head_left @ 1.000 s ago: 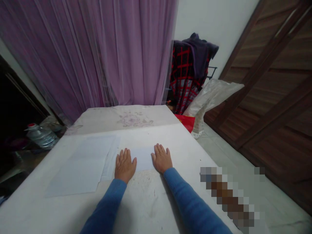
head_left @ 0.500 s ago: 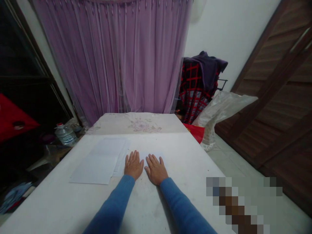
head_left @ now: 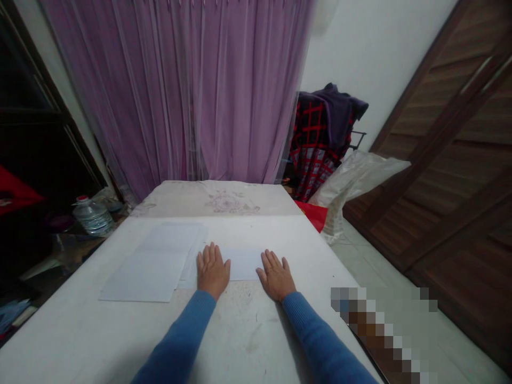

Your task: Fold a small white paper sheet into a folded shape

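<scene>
Hands point(head_left: 213, 272), opened flat and holding nothing, lie wider apart than half a second ago, baring white paper point(head_left: 244, 265) between.

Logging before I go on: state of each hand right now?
Left hand: open, palm down at the left side of the small paper, gripping nothing.
Right hand: open, palm down at its right side, gripping nothing.

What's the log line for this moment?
left hand: open, palm down | right hand: open, palm down | paper: visible between hands | larger sheet: on table, left
</scene>
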Demonstrator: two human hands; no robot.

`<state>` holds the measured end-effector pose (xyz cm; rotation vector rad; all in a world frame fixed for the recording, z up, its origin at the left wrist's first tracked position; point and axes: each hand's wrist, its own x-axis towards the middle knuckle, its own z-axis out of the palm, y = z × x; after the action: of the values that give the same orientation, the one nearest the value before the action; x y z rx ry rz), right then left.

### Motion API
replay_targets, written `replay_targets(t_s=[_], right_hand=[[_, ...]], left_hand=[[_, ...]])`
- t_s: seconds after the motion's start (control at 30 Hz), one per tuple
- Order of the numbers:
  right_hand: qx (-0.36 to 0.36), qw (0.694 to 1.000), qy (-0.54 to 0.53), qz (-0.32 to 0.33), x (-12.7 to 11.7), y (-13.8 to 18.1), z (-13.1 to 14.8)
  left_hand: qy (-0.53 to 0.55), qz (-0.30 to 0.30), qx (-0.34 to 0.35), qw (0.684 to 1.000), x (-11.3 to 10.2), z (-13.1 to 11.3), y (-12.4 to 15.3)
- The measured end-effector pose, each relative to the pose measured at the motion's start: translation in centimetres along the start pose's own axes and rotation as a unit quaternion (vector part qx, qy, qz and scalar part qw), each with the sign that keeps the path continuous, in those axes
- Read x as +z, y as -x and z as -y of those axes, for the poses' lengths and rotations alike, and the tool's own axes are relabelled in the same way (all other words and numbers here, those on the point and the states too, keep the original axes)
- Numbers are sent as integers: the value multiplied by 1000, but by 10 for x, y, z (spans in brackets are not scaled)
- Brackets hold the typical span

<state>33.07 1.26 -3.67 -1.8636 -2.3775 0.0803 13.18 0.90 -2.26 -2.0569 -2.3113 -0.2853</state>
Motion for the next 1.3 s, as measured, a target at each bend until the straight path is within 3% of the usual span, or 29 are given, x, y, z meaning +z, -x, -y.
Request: replay_targets(t_s=[0.07, 0.13, 0.17, 0.27, 0.53, 0.73, 0.9, 1.03, 1.13, 1.3], right_hand=[[3, 1000, 3, 8, -1, 0, 0], [0, 1000, 7, 24, 0, 0, 0], [-2, 999, 8, 30, 0, 0, -1], [-5, 999, 10, 35, 1, 0, -1], [-10, 999, -11, -35, 5, 1, 0], [-9, 999, -15, -37, 6, 2, 0], [-8, 999, -10, -33, 4, 0, -1], [1, 999, -19, -37, 5, 5, 0], [6, 996, -48, -76, 6, 14, 12], [-50, 981, -140, -126, 2, 14, 50]], left_hand=[[35, -7, 59, 998, 0, -30, 4], [82, 34, 132, 987, 4, -62, 6], [97, 67, 128, 985, 7, -75, 6], [99, 78, 98, 987, 16, -91, 1], [38, 44, 29, 998, 21, -32, -12], [15, 33, 18, 999, 20, -12, -5], [11, 57, 28, 998, 16, 9, 0], [11, 124, 92, 988, 9, 29, -2], [11, 148, 112, 983, 4, 36, -4], [8, 131, 113, 985, 6, 35, -3]])
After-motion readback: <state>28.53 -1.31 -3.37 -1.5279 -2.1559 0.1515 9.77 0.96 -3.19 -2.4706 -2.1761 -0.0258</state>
